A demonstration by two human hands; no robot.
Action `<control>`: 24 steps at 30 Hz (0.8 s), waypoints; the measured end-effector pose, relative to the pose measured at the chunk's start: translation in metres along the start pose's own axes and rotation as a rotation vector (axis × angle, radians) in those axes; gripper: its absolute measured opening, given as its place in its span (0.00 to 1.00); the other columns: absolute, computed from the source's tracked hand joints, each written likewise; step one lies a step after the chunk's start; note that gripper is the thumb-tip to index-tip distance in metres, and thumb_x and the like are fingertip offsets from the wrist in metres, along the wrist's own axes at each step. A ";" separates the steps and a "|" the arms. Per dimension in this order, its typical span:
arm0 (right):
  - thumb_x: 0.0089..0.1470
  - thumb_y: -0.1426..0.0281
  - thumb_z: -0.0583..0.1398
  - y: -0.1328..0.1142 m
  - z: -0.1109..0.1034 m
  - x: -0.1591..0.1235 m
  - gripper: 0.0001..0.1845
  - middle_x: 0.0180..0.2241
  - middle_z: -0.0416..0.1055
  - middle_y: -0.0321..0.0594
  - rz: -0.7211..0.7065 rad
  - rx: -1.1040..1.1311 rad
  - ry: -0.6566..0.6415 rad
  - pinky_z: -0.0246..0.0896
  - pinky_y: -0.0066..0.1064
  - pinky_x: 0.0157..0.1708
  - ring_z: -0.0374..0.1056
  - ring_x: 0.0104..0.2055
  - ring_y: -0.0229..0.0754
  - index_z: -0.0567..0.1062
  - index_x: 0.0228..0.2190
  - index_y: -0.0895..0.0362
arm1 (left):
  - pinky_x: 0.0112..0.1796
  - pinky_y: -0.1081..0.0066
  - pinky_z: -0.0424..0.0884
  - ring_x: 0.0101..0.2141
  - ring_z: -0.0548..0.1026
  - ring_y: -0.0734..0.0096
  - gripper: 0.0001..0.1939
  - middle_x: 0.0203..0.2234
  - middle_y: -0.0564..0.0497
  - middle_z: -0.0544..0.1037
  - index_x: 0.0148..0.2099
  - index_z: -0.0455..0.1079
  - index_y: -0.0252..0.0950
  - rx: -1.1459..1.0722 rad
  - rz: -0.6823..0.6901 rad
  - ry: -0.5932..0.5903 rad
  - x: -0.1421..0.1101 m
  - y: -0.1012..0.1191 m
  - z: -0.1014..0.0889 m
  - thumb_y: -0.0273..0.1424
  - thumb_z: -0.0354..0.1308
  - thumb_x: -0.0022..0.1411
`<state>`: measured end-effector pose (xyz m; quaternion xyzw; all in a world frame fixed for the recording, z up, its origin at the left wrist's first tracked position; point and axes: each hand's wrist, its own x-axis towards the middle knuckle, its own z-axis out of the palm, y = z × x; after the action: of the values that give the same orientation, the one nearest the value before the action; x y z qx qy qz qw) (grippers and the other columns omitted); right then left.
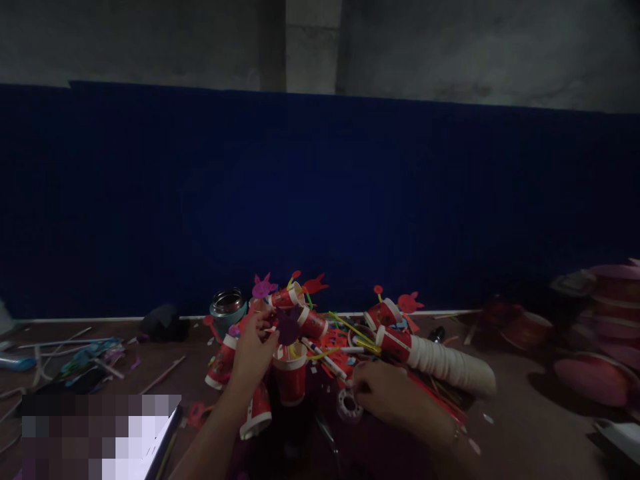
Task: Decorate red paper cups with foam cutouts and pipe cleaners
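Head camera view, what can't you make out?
Head view:
- Right hand: whether its grip holds anything; the hand itself hides this.
- Left hand: whether it grips the dark purple paper cut-out; too dim.
- Pixelated patch, lower left: what it shows; coarse blocks mask it.
- Pink and red stack: full shape; blurred, cut by right edge.

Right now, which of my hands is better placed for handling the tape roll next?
Probably your right hand: it is close beside the tape roll, while your left hand is farther off, by the dark purple cutout above the upright red cup.
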<state>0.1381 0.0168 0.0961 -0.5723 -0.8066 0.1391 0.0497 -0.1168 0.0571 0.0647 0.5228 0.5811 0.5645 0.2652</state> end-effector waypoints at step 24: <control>0.46 0.73 0.58 0.064 0.014 0.015 0.10 0.35 0.76 0.56 0.324 -0.179 -0.085 0.64 0.36 0.34 0.72 0.40 0.55 0.78 0.31 0.62 | 0.39 0.65 0.67 0.35 0.71 0.65 0.14 0.33 0.47 0.75 0.37 0.69 0.36 0.324 0.501 -0.608 -0.113 0.004 0.078 0.17 0.48 0.52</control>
<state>0.1875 0.0478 0.0632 -0.6906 -0.7143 0.0971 -0.0584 -0.0107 -0.0163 0.0195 0.8255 0.4124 0.3333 0.1934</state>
